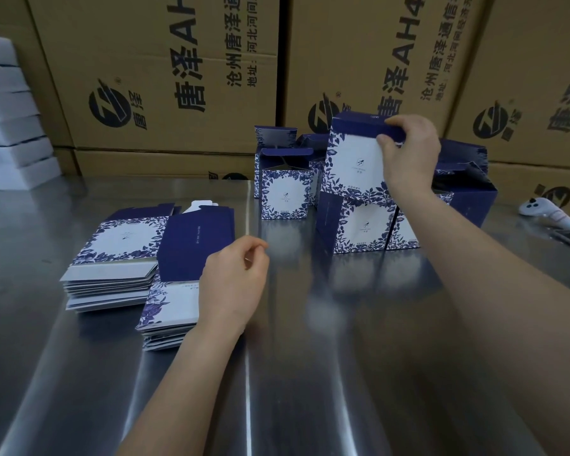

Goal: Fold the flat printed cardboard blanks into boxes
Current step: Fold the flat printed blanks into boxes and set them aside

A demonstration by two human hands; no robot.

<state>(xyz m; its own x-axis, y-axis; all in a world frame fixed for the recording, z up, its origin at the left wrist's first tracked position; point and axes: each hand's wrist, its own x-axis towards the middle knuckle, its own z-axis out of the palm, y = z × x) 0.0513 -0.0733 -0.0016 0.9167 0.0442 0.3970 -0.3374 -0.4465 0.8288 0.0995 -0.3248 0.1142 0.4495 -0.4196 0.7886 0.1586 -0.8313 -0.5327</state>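
Steel table [277, 390] is carrying stacks of flat blanks [112, 258] at left, within reach. Left hand [234, 284] is hovering beside them, loosely curled and empty. Right hand [408, 156] is gripping a folded box [352, 159] by its top, seemingly stacking it on finished boxes [362, 228].

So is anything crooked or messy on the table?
Yes. The top flat blank lies skewed, bridging the two stacks instead of squared on one. Behind the right hand, which grips a folded box, the dark blue boxes look rumpled, flaps sticking up unevenly.

Steel table [310, 373] before stacked brown cartons [152, 77].
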